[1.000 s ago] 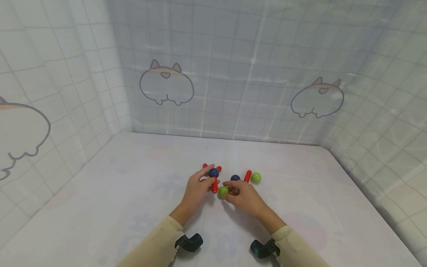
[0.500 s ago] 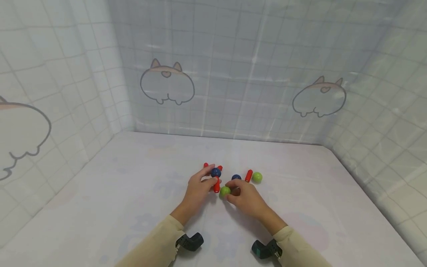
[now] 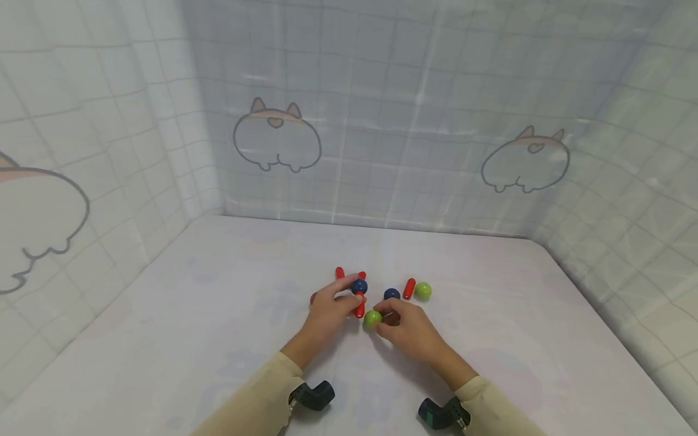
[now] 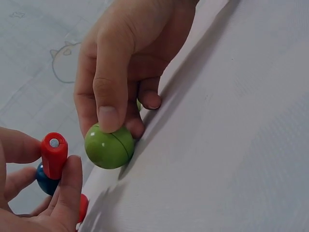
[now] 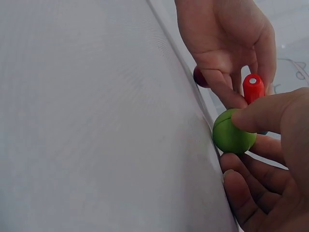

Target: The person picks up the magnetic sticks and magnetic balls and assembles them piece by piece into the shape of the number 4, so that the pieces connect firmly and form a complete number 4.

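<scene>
My left hand (image 3: 327, 312) pinches a red rod (image 3: 360, 306) between thumb and fingers. A dark blue ball (image 3: 359, 286) sits at the rod's far end, and a pale silvery disc shows in its near end (image 4: 54, 143). My right hand (image 3: 411, 327) grips a green ball (image 3: 373, 319) between thumb and fingers, close over the table and just right of the rod. In the left wrist view, a dark seam line runs across this green ball (image 4: 110, 147). Other red rods (image 3: 340, 272) lie beyond my left fingers, partly hidden.
A second blue ball (image 3: 391, 294) lies past my right fingers, beside a loose red rod (image 3: 409, 289) and another green ball (image 3: 423, 290). A dark red ball (image 5: 201, 77) is partly hidden by my left hand. Patterned curtains (image 3: 382, 121) enclose the white table (image 3: 245, 260).
Both hands have shifted slightly right and nearer in the head view, still holding the rod and the green ball. A dark red ball's edge now shows left of my left hand.
</scene>
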Demonstrator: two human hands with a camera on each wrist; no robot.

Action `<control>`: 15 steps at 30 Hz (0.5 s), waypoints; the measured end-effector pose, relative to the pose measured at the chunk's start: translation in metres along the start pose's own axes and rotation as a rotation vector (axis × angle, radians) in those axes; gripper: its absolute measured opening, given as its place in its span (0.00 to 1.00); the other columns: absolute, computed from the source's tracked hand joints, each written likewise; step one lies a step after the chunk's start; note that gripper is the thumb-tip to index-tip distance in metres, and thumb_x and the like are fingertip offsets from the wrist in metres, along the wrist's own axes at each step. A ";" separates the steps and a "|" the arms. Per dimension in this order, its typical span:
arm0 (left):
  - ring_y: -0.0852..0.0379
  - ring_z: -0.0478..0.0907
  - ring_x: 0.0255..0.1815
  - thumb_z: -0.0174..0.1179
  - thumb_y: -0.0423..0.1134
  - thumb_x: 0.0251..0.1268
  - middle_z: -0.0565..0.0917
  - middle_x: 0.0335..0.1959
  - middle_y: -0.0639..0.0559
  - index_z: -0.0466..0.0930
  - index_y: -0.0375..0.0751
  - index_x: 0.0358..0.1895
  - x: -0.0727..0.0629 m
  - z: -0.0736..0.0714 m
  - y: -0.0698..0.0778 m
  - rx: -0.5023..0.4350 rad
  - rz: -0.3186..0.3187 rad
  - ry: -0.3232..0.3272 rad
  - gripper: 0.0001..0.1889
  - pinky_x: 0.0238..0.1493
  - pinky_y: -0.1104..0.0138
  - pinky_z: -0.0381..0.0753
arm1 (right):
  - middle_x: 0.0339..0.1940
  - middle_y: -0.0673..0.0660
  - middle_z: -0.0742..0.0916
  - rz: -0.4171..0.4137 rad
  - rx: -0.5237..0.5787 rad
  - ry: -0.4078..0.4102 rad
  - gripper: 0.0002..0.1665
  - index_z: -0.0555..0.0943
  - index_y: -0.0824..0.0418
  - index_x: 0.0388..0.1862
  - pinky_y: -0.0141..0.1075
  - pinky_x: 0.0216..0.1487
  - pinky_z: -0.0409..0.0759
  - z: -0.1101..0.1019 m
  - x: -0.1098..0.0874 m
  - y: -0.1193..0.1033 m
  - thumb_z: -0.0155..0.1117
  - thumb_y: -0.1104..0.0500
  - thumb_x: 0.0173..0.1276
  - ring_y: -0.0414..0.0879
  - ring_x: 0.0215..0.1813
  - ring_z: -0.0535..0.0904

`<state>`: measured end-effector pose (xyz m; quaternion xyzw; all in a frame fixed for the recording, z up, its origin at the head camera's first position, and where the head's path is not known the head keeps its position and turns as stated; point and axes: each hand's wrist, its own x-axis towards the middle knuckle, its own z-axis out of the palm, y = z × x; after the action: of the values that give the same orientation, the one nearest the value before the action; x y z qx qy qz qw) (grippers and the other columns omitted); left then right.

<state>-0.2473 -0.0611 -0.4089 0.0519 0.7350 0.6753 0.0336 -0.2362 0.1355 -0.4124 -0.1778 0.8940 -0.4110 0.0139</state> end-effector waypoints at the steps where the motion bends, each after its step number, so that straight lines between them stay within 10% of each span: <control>1: 0.52 0.82 0.52 0.60 0.37 0.71 0.73 0.68 0.43 0.72 0.43 0.71 0.000 0.000 -0.001 0.006 -0.003 -0.001 0.26 0.54 0.62 0.81 | 0.42 0.48 0.87 -0.001 0.006 -0.002 0.16 0.84 0.58 0.51 0.34 0.41 0.82 0.000 -0.001 0.000 0.71 0.57 0.65 0.43 0.42 0.83; 15: 0.51 0.80 0.54 0.62 0.40 0.71 0.74 0.68 0.45 0.77 0.48 0.68 0.001 -0.001 -0.005 0.099 -0.023 -0.012 0.23 0.55 0.60 0.81 | 0.43 0.48 0.86 0.036 0.033 0.007 0.18 0.83 0.57 0.53 0.36 0.43 0.83 -0.003 -0.003 0.006 0.71 0.54 0.66 0.43 0.43 0.82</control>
<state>-0.2483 -0.0621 -0.4143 0.0491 0.7679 0.6373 0.0429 -0.2358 0.1422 -0.4157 -0.1602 0.8902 -0.4260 0.0210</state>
